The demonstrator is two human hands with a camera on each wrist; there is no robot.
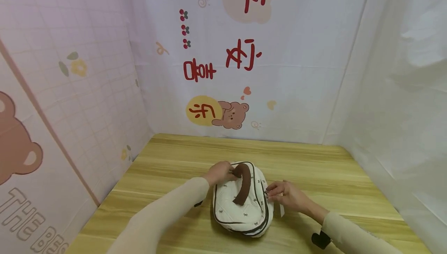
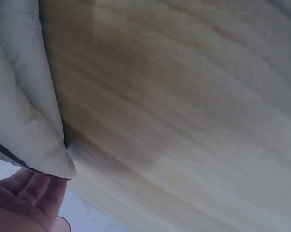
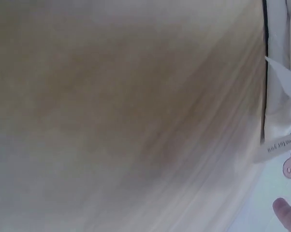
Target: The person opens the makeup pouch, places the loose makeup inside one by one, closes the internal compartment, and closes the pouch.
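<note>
A white quilted bag [image 1: 228,209] with small dark bow prints, dark piping and a brown handle [image 1: 245,186] lies on the table. My left hand [image 1: 219,173] grips its upper left corner beside the handle. In the left wrist view, the fingers of that hand [image 2: 27,200] bend against the bag's edge [image 2: 24,116]. At the bag's right side, my right hand [image 1: 288,197] pinches what looks like the zipper pull [image 1: 267,193]; the fingertips partly hide it. Below that hand hangs a white tag [image 1: 282,210]. A printed label [image 3: 280,147] shows near the fingers in the right wrist view.
The wood-grain table [image 1: 174,157] extends around the bag on all sides. Behind it hangs a white printed cloth [image 1: 297,71], with more cloth [image 1: 87,102] along the left and right sides. Dark bands [image 1: 320,240] show at the wrists.
</note>
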